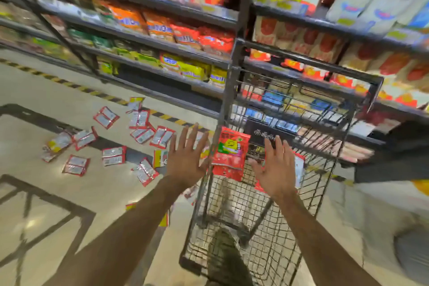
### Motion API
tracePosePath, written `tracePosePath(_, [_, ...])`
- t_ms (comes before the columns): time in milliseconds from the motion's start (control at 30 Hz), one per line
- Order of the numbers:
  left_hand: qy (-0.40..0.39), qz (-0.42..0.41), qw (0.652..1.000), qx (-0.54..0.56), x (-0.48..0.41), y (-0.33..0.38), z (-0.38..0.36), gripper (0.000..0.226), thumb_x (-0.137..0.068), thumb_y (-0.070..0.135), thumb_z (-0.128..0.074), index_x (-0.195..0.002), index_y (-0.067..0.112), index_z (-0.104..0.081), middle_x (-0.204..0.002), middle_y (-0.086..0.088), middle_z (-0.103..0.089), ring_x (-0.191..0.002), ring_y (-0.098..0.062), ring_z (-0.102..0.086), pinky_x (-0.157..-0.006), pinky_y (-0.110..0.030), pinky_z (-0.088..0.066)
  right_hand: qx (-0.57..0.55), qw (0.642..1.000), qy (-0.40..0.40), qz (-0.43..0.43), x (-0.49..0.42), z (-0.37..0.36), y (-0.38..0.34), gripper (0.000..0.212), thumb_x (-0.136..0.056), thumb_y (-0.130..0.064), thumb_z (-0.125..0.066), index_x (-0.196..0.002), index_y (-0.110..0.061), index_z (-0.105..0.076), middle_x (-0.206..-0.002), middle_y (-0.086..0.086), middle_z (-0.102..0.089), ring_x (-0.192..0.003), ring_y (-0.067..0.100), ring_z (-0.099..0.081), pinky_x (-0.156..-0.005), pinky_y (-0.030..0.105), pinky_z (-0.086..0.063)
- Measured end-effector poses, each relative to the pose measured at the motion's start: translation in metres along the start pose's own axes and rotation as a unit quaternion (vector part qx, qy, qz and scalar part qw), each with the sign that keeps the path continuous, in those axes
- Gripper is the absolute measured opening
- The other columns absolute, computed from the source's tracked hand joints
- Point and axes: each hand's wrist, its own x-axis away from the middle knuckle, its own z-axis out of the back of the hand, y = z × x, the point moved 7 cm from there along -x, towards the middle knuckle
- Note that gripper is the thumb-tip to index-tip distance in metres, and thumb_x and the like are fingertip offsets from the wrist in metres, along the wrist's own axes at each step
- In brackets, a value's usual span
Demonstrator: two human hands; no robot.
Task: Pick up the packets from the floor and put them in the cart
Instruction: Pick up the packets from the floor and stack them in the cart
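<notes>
Outstretched left hand (pixel 187 160) and right hand (pixel 275 169) with fingers splayed apart, red packet (pixel 230 154) ungripped between them, over the cart (pixel 267 241)

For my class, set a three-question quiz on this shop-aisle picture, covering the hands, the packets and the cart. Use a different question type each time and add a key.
1. True or false: the left hand has its fingers curled round the red packet.
2. Multiple choice: relative to the wire cart, most of the loose packets lie
A. inside it
B. on the floor to its left
C. stacked on its rim
3. Fill in: the fingers of the right hand are ____ (straight or curled).

Key: 1 false; 2 B; 3 straight.
</notes>
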Motion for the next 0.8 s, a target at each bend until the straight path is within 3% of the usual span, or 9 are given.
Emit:
tracePosePath(200, [0.061,0.099,0.993,-0.002,0.147,-0.137,0.065,0.077,-0.098,0.068,-0.035,-0.164,0.029,-0.027,-0.174,-0.008,-0.016,-0.158,-0.039,-0.021,-0.123,-0.065,-0.017,0.024,0.996,0.026,0.081,0.078,0.036,-0.17,0.093,-0.088,-0.079,-0.024,-0.162,-0.023,-0.033,-0.172,0.012,-0.024,-0.159,0.037,-0.019,-0.128,0.054,-0.019])
tracePosePath(300, [0.098,0.159,0.982,-0.007,0.243,-0.215,0.091,0.08,-0.098,0.069,-0.038,-0.165,0.03,-0.023,-0.173,-0.009,-0.018,-0.158,-0.04,-0.021,-0.123,-0.065,-0.017,0.03,0.989,0.054,0.133,0.128,0.029,-0.261,0.097,-0.087,-0.082,-0.028,-0.161,-0.021,-0.036,-0.17,0.015,-0.027,-0.157,0.041,-0.024,-0.126,0.058,-0.023])
tracePosePath(433, [0.128,0.23,0.965,0.001,0.372,-0.311,0.115,0.082,-0.095,0.074,-0.027,-0.164,0.03,-0.028,-0.172,-0.007,-0.024,-0.157,-0.038,-0.024,-0.123,-0.064,-0.02,0.031,0.979,0.068,0.19,0.198,0.012,-0.379,0.097,-0.088,-0.084,-0.027,-0.162,-0.023,-0.033,-0.172,0.012,-0.023,-0.159,0.038,-0.019,-0.128,0.057,-0.02])
tracePosePath(600, [0.143,0.305,0.942,0.014,0.502,-0.411,0.129,0.08,-0.093,0.073,-0.03,-0.162,0.03,-0.031,-0.17,-0.01,-0.029,-0.154,-0.038,-0.029,-0.12,-0.061,-0.024,0.022,0.965,0.057,0.255,0.265,-0.015,-0.504,0.091,-0.089,-0.077,-0.046,-0.16,-0.02,-0.039,-0.168,0.017,-0.032,-0.155,0.041,-0.027,-0.124,0.059,-0.027])
tracePosePath(700, [0.146,0.339,0.929,0.007,0.554,-0.459,0.135,0.083,-0.092,0.074,-0.026,-0.164,0.033,-0.018,-0.173,-0.007,-0.019,-0.158,-0.035,-0.022,-0.124,-0.061,-0.019,0.015,0.959,0.046,0.278,0.29,-0.029,-0.568,0.094,-0.087,-0.079,-0.036,-0.159,-0.019,-0.04,-0.167,0.017,-0.035,-0.154,0.042,-0.03,-0.123,0.06,-0.03])
tracePosePath(800, [0.147,0.363,0.92,0.0,0.583,-0.498,0.136,0.085,-0.092,0.075,-0.027,-0.165,0.031,-0.021,-0.174,-0.005,-0.018,-0.159,-0.034,-0.019,-0.124,-0.06,-0.018,0.016,0.953,0.026,0.302,0.303,-0.043,-0.62,0.102,-0.085,-0.084,-0.025,-0.161,-0.018,-0.036,-0.168,0.017,-0.031,-0.155,0.041,-0.028,-0.127,0.056,-0.024])
